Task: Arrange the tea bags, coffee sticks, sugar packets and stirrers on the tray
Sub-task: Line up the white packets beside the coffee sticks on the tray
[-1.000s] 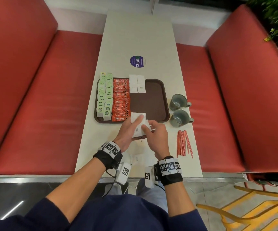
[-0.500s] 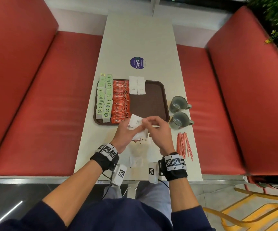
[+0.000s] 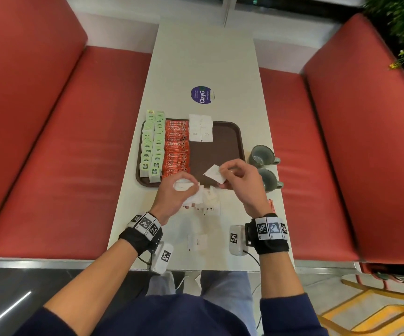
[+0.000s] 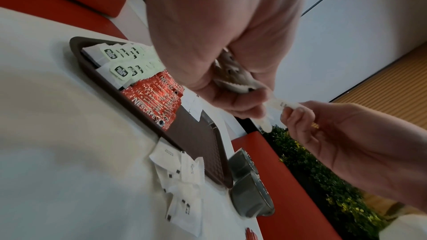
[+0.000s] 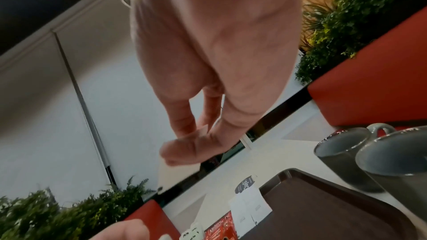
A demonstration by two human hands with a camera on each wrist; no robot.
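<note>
With the left hand [image 3: 180, 190] clutching a bunch of sugar packets [image 3: 186, 187], the right hand [image 3: 240, 183] pinched one packet [image 3: 214, 174] in its fingers, best laid flat beside the white pair [image 3: 200, 128] on the tray [image 3: 222, 146].

Navy sleeves [image 3: 290, 316] pushed up the forearms, pale blue jeans [image 3: 222, 284] below. Each wrist wears a black strap [image 3: 270, 246] ringed with black-and-white square marker tiles [image 3: 145, 223], and a small white tagged camera box [image 3: 236, 240] trailing a black cable.
</note>
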